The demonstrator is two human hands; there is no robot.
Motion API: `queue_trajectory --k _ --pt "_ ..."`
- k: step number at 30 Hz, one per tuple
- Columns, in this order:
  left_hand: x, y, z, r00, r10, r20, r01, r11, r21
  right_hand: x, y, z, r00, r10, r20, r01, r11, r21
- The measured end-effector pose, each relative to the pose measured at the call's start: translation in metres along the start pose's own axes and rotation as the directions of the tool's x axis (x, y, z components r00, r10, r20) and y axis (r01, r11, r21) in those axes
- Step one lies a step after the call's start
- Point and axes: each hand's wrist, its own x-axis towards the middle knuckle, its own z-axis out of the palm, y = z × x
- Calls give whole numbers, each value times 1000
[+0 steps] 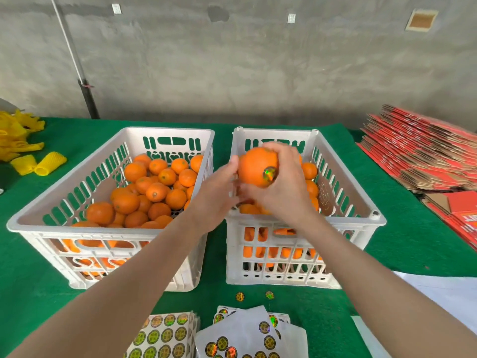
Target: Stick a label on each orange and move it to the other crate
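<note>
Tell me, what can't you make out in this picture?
Head view only.
Print on the label of the held orange: too small, shiny.
Fingertips of the left hand: blurred, contact with the orange unclear.
Contents of the right crate: mostly behind the right hand.
The sticker sheets: cut off by the bottom edge.

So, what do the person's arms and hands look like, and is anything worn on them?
The left forearm and the right forearm are bare as far as the view shows, with no sleeves. The left hand and the right hand wear no gloves; no watch, bracelet or ring is visible.
</note>
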Motion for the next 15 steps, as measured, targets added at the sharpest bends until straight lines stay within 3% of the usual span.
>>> queue_trajectory --k 2,4,6,8,10,15 --pt "16 -3 1 990 -91 -108 95 995 37 28 22 -11 991 131 36 -126 986 -110" --pt "24 -7 -1 985 -114 -132 118 993 30 48 47 -20 930 284 232 -213 933 -288" --pt "27 -9 -3 986 -106 -132 110 994 24 54 69 -20 763 432 481 -127 830 -544" --pt "29 -12 -4 987 -108 -120 109 994 7 50 87 -14 579 527 622 50 738 -673" --pt "30 -13 -5 988 -109 -109 107 994 -23 44 98 -10 492 570 657 135 696 -705" --pt "27 -15 -11 992 -122 -35 117 985 -125 38 104 -10 434 652 622 238 583 -777"
